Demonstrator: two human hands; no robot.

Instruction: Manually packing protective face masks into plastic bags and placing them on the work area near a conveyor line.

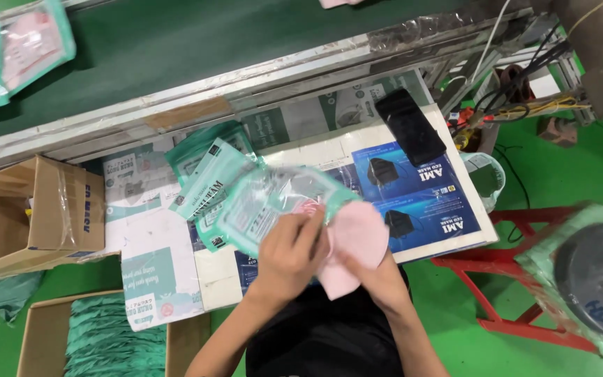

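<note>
Pink mask [357, 244] pinched, both hands [294, 255] curled

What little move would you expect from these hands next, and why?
Probably sliding the pink mask further into the clear pouch. The left hand pinches the pouch's open edge, and the right hand holds the mask right at that opening, with most of the mask outside.
</note>
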